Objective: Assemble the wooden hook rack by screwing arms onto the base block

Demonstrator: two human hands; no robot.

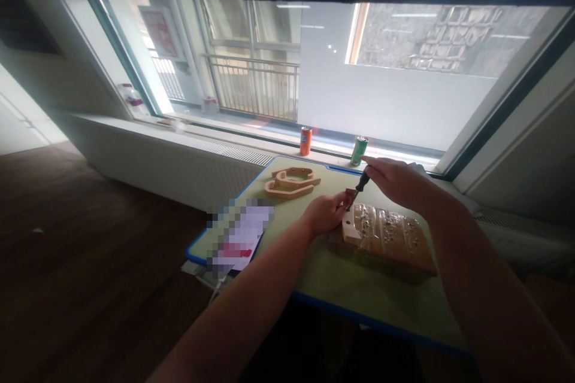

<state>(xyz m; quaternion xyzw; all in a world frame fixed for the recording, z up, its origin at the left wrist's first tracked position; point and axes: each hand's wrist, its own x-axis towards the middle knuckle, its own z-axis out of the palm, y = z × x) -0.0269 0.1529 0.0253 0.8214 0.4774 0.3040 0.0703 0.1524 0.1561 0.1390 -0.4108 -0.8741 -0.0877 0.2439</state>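
Observation:
My right hand is closed around the black handle of a screwdriver, whose tip points down at a small wooden piece. My left hand pinches that small piece against the left end of a flat wooden block covered with shiny clear wrap. Both lie on a green table with a blue edge.
Curved wooden frame parts lie at the table's far left. A blurred flat item rests at the left edge. An orange can and a green can stand on the window sill. Dark wooden floor spreads to the left.

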